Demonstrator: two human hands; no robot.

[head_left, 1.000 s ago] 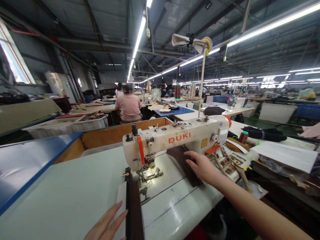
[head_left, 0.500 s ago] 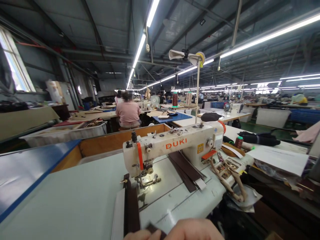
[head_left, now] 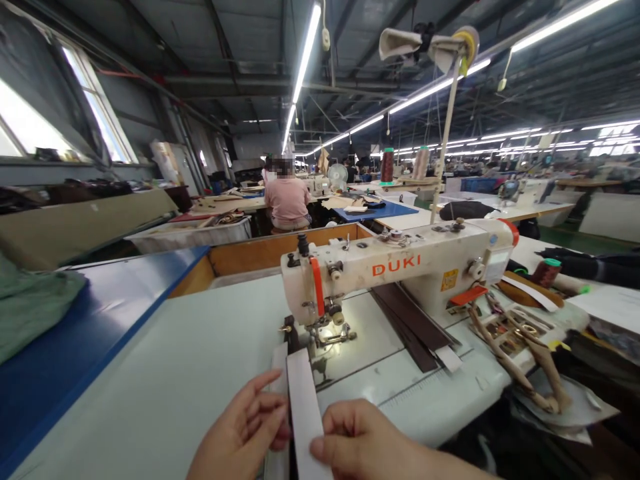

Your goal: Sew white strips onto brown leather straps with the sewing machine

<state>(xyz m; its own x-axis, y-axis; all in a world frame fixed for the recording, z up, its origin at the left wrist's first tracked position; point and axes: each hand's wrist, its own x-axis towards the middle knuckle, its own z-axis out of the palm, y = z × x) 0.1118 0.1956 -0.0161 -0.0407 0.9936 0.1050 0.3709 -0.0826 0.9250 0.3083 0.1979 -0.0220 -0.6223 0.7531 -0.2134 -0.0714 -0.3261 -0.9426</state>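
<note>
Head view: your right hand pinches 1 white strip before 1 sewing machine, 1 pale strip alongside; your left hand curls there, grip unclear. Looks like lining-up, next calling for even edges, with at least 2 brown strips under the machine's arm.

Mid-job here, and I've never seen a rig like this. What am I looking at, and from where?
The picture comes from one camera worn on a person's head, looking forward and down. There is no robot, just that person's bare hands. The right hand pinches a flat white strip between thumb and fingers. The left hand is curled beside it; whether it grips anything is hard to tell. Ahead stands a white sewing machine with orange DUKI lettering. On the pale green tabletop lie flat, dark brown strips, partly beneath the machine.
</note>
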